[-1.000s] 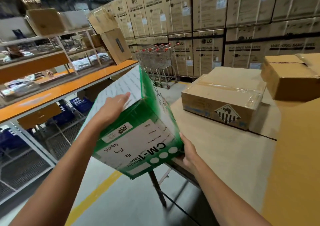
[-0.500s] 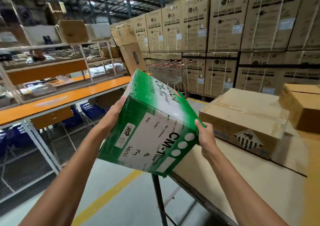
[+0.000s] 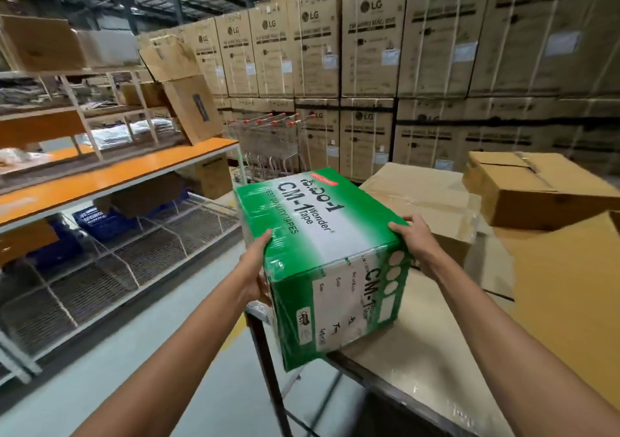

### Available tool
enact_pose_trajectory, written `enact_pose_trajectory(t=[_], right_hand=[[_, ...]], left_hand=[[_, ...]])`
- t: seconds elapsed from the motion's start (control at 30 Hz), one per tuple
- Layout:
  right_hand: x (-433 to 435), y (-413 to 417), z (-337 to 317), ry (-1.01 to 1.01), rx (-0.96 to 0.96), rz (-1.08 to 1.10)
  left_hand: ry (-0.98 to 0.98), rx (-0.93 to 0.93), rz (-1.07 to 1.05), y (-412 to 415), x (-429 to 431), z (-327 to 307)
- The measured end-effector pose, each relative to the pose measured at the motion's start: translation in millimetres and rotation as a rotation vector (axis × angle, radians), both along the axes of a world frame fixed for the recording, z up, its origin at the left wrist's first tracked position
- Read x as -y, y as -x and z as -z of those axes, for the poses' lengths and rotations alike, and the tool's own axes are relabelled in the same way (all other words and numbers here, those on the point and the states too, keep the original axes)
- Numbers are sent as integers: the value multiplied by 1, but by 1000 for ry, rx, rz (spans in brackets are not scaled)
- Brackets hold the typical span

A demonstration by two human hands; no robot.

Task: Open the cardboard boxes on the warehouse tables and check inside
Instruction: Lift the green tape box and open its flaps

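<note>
Head view: a green box (image 3: pixel 322 235) printed "CM-1 Wonder Tape" and wrapped in clear film sits mid-frame, tilted, at the near corner of the counter (image 3: pixel 419 352). Its lowest corner hangs out past the counter's edge, and I cannot tell whether its base rests on the top.

The left grip (image 3: pixel 258 269) clasps the box's 9 o'clock side, with one digit lying up along the top edge and the others curled round the near corner. The right grip (image 3: pixel 412 238) has its fingers hooked over the top edge at 3 o'clock.

At 1 o'clock from the green box, just behind it, lies a taped brown box (image 3: pixel 422 195). A second brown box (image 3: pixel 536 188) sits at 2 o'clock. An orange shelf (image 3: pixel 117 175) runs at 10 o'clock, nested trolleys (image 3: pixel 268 141) stand at 12, and stacked LG cartons (image 3: pixel 369 51) wall the back.
</note>
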State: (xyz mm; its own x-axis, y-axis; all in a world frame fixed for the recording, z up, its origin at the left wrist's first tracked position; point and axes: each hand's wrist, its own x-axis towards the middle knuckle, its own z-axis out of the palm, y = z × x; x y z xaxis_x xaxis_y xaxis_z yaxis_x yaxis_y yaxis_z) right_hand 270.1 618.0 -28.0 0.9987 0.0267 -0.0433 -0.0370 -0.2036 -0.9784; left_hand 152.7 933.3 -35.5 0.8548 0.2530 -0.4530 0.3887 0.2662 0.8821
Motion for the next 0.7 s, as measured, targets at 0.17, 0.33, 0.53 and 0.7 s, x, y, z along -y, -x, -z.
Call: enact_pose_trajectory(t=[0.17,0.33,0.53,0.7], right_hand=[[5,13,-5,-4,54,51],[-11,22,-49,178,274,61],[-58,35,-91,373,482,-5],[-96,46,-106,527,641,-106]], left_hand=[[83,68,-33,2,18,-16],[289,200,-123,3,9,-17],[441,251,-247,23,-7,5],[479,88,-316,39,-20,37]])
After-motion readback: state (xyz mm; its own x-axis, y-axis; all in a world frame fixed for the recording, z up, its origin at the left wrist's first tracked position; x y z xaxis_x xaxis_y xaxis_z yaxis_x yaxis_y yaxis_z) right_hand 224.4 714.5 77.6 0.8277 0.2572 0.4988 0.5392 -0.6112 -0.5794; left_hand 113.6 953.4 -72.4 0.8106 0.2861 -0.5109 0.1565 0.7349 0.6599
